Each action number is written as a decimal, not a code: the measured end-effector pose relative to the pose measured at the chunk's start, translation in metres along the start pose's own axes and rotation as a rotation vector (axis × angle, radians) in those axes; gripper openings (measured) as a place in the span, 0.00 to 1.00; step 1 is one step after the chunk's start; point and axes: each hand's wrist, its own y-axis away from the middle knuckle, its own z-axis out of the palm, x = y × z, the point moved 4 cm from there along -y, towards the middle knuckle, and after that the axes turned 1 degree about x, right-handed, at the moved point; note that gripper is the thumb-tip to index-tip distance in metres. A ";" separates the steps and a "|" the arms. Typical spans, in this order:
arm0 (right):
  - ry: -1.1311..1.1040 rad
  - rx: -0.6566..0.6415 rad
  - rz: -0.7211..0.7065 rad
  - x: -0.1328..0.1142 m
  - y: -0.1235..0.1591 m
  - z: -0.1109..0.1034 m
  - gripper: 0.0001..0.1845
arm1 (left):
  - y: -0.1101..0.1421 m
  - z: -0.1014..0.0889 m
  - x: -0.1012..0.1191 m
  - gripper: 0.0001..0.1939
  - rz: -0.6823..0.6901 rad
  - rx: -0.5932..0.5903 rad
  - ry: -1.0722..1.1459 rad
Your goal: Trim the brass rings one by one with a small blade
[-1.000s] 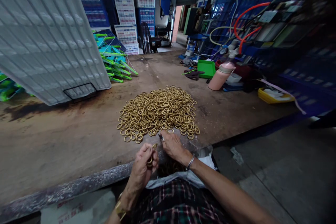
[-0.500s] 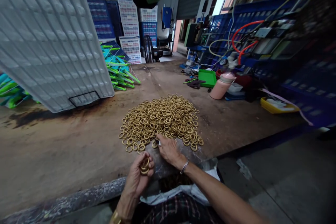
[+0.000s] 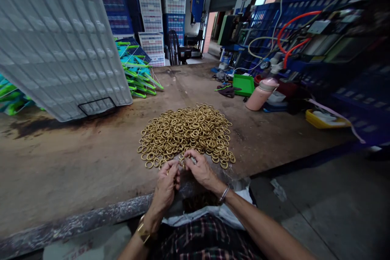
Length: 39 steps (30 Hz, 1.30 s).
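Observation:
A broad heap of gold-coloured rings (image 3: 185, 128) lies on the worn tabletop in front of me. At the heap's near edge, my left hand (image 3: 167, 183) is closed around several of these rings, mostly hidden by its fingers. Close beside it, my right hand (image 3: 202, 170) is closed in a pinch, fingertips by the rings at the front of the pile. A small greyish thing shows within the right hand's grip; its kind is unclear. One ring (image 3: 182, 162) shows between the two hands, and I cannot tell which of them holds it.
A large translucent ribbed plastic panel (image 3: 63, 44) stands at the left, with green and turquoise pieces (image 3: 138, 75) behind it. To the right are a pink bottle (image 3: 261, 95), a green tray (image 3: 243, 85) and a yellow tray (image 3: 326, 121). Machinery with red hoses stands beyond.
My left hand has risen toward the right hand and turned, so its rings are now mostly covered. The right hand stays at the pile's front. The whole view has tilted down slightly.

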 end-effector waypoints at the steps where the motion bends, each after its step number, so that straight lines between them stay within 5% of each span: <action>1: -0.003 -0.003 0.000 -0.001 0.001 0.001 0.06 | 0.000 0.001 0.000 0.18 0.007 -0.003 -0.023; 6: 0.023 -0.005 0.040 -0.002 0.004 0.001 0.06 | 0.000 0.005 -0.002 0.16 0.006 -0.074 -0.054; 13: 0.139 0.005 -0.027 -0.006 0.002 0.000 0.10 | 0.003 0.005 0.005 0.16 0.157 -0.027 -0.351; 19: 0.164 -0.019 -0.004 -0.005 0.004 0.002 0.10 | 0.005 0.006 -0.002 0.16 0.014 -0.125 -0.287; 24: 0.142 -0.038 0.005 -0.005 0.003 0.001 0.12 | 0.007 0.005 -0.002 0.17 0.044 -0.155 -0.253; 28: 0.355 -0.012 0.018 0.000 0.003 -0.003 0.12 | 0.008 0.004 -0.001 0.16 0.046 -0.143 -0.264; 34: 0.784 -0.185 -0.077 -0.006 0.015 0.003 0.11 | 0.010 0.004 0.004 0.17 0.052 -0.106 -0.308; 39: 0.901 -0.229 -0.090 -0.011 0.017 0.008 0.13 | 0.012 0.005 0.005 0.17 0.070 -0.105 -0.346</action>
